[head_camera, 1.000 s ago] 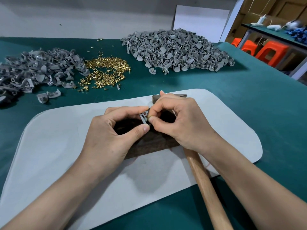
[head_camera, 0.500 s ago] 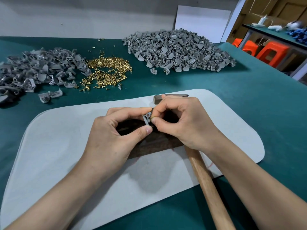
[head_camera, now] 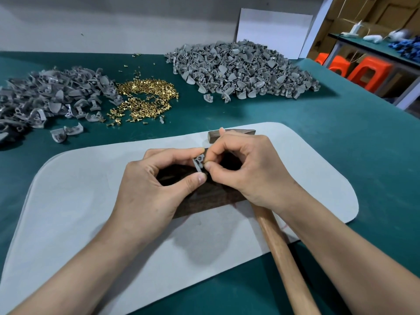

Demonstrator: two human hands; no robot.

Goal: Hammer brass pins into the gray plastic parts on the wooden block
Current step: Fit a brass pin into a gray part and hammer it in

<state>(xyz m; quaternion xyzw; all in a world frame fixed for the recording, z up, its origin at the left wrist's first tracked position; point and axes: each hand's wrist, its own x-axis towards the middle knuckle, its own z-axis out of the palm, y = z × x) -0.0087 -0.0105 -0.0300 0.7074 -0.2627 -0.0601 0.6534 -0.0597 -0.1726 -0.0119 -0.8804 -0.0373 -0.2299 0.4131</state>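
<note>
Green table (head_camera: 341,160), hands (head_camera: 147,192) (head_camera: 252,171) pinching gray part (head_camera: 198,164) and brass pin (head_camera: 205,164)

Teal table cloth (head_camera: 318,137); pale grey mat (head_camera: 79,201). Dark brown block (head_camera: 211,196), tan hammer handle (head_camera: 284,264). Gold pins (head_camera: 145,96) upper left between grey parts piles (head_camera: 241,69). Orange stools (head_camera: 368,71) upper right.

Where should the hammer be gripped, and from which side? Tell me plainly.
Grip the hammer on its wooden handle, the bare stretch nearest the person, coming from above on the right. It appears to lie flat, with the handle running back under the right hand. The head sits partly hidden behind that hand.
</note>
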